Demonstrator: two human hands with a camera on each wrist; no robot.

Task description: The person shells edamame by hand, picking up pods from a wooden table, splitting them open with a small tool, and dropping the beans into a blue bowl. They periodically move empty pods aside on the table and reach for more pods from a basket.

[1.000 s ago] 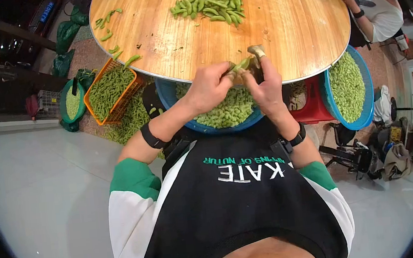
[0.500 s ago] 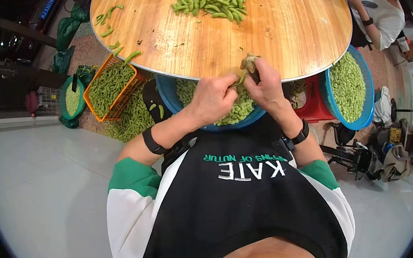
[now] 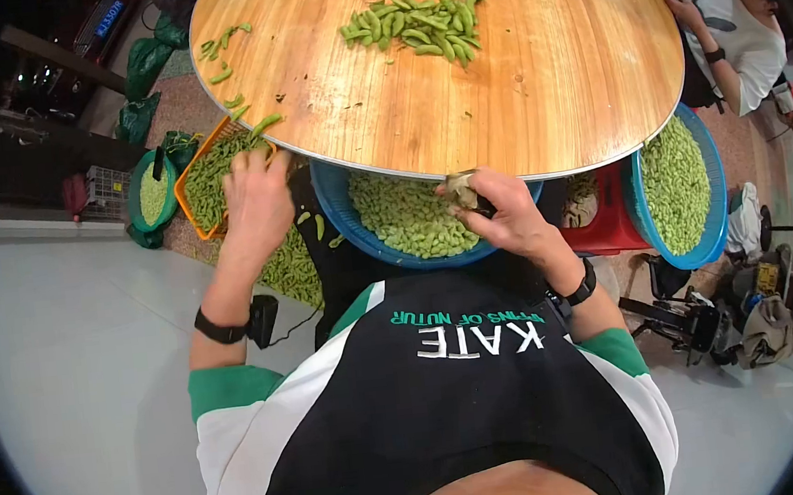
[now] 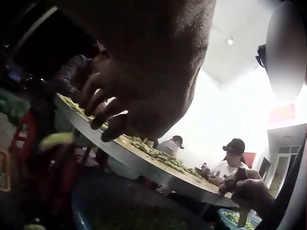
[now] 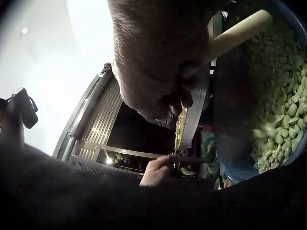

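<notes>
My left hand (image 3: 259, 203) is over the orange crate (image 3: 185, 196) of green bean pods, fingers spread and loosely bent. In the left wrist view, a blurred pale-green pod (image 4: 56, 140) shows in the air below those fingers. My right hand (image 3: 508, 213) is at the table's front edge, over the blue basin (image 3: 341, 219) of shelled green beans (image 3: 412, 213). Its fingers are curled round a pale rod-like handle (image 5: 240, 36), which sticks out of the fist in the right wrist view; the far end is hidden.
A pile of pods (image 3: 423, 25) lies on the round wooden table (image 3: 337, 129), with loose pods at its left edge. Another blue basin of beans (image 3: 682, 187) stands right, beside a red stool (image 3: 604, 218). Pods (image 3: 295, 281) cover the floor at left. Another person (image 3: 729, 34) sits at right.
Both hands worked together at a pod by the table edge. My left hand has since moved left to the crate, while the right hand has lowered slightly and stays over the basin.
</notes>
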